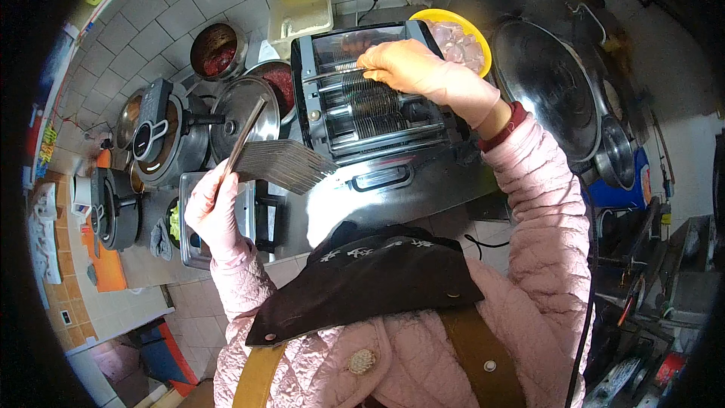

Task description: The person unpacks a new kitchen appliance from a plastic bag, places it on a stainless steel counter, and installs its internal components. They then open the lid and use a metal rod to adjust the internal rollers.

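Note:
My left hand [215, 208], in a thin pale glove, is closed on the bar of a metal comb [291, 165] with many long thin teeth. The teeth point right, in front of a meat slicer [374, 132] with a black and metal frame. Rows of round blades and metal rods show inside the slicer. My right hand [419, 72], gloved too, reaches over its top, fingers closed around a thin metal bar [336, 74] that lies across the opening. My fingers partly hide the bar's right end.
A yellow bowl of raw meat pieces [461, 49] stands behind the slicer. To the left are a pot of red meat [219, 51], a round metal lid [245, 117], a pressure cooker [170, 132] and a clear container [198, 253]. A large wok [547, 91] sits at right.

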The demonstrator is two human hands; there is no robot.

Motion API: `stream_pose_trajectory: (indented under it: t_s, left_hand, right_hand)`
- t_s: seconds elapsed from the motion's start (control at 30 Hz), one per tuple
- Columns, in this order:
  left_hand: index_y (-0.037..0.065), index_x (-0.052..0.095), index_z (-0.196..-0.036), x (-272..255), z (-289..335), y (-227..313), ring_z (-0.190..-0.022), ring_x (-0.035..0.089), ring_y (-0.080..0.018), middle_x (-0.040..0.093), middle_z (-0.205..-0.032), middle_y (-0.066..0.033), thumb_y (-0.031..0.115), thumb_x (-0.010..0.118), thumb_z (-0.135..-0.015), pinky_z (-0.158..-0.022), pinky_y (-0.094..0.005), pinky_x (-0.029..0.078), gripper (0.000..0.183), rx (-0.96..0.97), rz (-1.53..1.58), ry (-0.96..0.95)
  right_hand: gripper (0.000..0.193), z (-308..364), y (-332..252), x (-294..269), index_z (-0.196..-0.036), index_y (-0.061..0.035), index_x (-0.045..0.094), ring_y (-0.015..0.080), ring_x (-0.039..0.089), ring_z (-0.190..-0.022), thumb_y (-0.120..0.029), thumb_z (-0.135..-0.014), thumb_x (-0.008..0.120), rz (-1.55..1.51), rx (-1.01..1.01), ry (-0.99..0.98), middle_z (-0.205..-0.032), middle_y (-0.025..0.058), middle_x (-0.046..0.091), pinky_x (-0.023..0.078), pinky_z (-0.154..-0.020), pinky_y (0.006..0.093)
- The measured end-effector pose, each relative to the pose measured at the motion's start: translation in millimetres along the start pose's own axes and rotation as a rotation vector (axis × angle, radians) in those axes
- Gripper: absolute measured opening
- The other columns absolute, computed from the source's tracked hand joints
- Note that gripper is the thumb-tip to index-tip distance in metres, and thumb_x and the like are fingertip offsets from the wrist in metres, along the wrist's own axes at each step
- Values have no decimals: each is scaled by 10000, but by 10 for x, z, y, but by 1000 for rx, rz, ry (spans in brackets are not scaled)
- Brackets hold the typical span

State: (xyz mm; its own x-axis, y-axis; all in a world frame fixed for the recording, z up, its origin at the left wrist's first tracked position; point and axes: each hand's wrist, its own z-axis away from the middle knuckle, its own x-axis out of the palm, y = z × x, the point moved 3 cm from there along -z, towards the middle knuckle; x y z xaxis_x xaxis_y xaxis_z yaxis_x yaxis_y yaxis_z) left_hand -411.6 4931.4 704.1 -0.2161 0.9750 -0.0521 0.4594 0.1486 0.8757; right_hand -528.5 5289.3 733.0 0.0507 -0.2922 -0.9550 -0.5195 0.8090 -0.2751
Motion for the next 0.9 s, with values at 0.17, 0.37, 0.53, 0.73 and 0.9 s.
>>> stream_pose_trajectory:
  t_s: [0.17,0.37,0.53,0.73,0.9]
  left_hand:
    - [-23,739,-1080,16,-3,-40,-917,661,-147,729,-1003,-97,-67,755,-799,-864,-269,502,286,-23,-10,-19]
    - [-21,739,-1081,4,14,-75,-928,660,-148,729,-1012,-100,-62,760,-798,-878,-274,502,287,-33,-7,-22]
    - [-19,740,-1078,-20,49,-75,-925,660,-148,728,-1015,-98,-52,764,-802,-873,-269,502,279,-37,6,-17]
    - [-22,739,-1077,50,29,-75,-922,658,-139,726,-1008,-92,-54,762,-800,-869,-266,498,280,-25,-28,-58]
    - [-27,738,-1074,132,17,-40,-924,656,-132,729,-1000,-93,-62,754,-798,-874,-265,494,278,-24,-22,-118]
  right_hand:
    - [282,-103,103,53,-1158,-35,657,343,641,-1055,-200,-930,645,-77,3,20,-1133,139,674,510,-917,387]
    - [251,-88,101,54,-1113,-48,671,312,644,-1032,-197,-910,672,-13,118,-8,-1078,114,668,499,-928,360]
    - [245,-27,201,80,-1102,-45,680,302,649,-1006,-171,-893,693,-103,158,-34,-1053,103,667,509,-899,355]
    - [190,-9,257,213,-1053,-24,708,303,651,-1002,-114,-887,686,-115,32,122,-1036,103,669,519,-877,348]
    - [204,-10,221,131,-1016,-62,705,336,657,-983,-86,-815,676,-61,-89,120,-995,135,677,528,-840,403]
